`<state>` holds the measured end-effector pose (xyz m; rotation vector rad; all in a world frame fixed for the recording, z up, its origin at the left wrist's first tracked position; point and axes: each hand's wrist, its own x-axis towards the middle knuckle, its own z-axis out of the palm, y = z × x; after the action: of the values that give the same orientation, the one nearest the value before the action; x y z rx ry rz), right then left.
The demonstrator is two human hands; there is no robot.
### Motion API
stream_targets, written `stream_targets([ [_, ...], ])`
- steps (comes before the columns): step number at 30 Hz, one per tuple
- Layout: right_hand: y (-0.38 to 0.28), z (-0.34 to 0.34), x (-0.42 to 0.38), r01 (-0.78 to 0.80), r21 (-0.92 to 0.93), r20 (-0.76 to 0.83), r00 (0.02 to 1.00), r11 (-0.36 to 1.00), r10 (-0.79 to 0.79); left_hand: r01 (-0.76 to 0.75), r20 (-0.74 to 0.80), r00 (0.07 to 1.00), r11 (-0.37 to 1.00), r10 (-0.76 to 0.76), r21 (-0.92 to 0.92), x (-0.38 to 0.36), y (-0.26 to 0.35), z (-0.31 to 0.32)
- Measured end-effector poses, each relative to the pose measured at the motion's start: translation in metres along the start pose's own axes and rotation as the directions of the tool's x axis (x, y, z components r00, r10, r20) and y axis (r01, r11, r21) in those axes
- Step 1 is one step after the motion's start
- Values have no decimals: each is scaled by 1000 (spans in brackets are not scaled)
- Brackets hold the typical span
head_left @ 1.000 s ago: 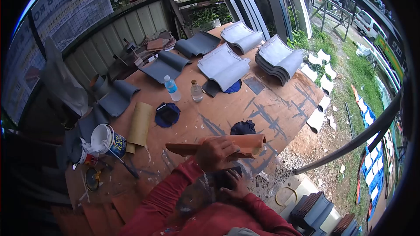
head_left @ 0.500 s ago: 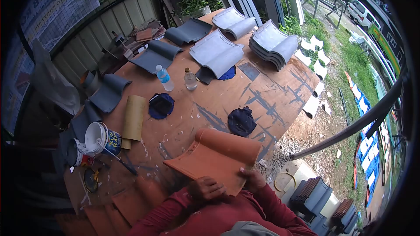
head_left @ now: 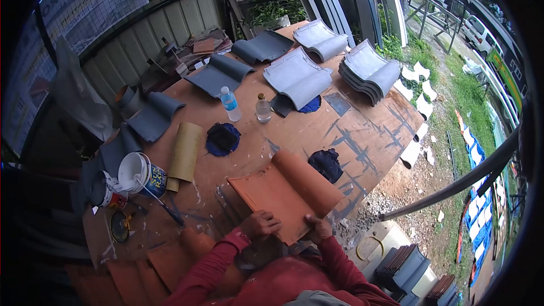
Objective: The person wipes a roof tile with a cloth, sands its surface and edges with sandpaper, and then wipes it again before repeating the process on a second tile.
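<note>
While I watch this head cam from afar, both hands have the orange tile at the near side.

It's over the near edge of the counter, just short of the dark cloth; can't tell if its far end touches. Left hand has its fingers curled onto the near left edge, right hand grips the near right corner, thumb on top. My guess: two spaced grips stop a wide, curvy piece tipping. Stacked grey tiles at far right nest, probably because their curves match. Bucket stands left, presumably within reach but clear of the tile.
</note>
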<state>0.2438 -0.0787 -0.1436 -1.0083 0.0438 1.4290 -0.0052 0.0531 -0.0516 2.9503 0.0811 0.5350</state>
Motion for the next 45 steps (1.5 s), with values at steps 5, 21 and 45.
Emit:
stream_targets([
  [5, 23, -90, 56, 139, -537, 142, 987, 832, -74, -17, 26, 1000, 1000, 16, 24, -1, -3, 20],
  [21, -154, 23, 80, 343, -934, 321, 674, -103, -665, 610, 585, 679, 784, -443, -114, 25, 3, 15],
  [45, -195, 58, 108, 640, -738, 432, 208, -212, -877, 758, -366, 237, 406, -900, -510, -31, 29, 18],
])
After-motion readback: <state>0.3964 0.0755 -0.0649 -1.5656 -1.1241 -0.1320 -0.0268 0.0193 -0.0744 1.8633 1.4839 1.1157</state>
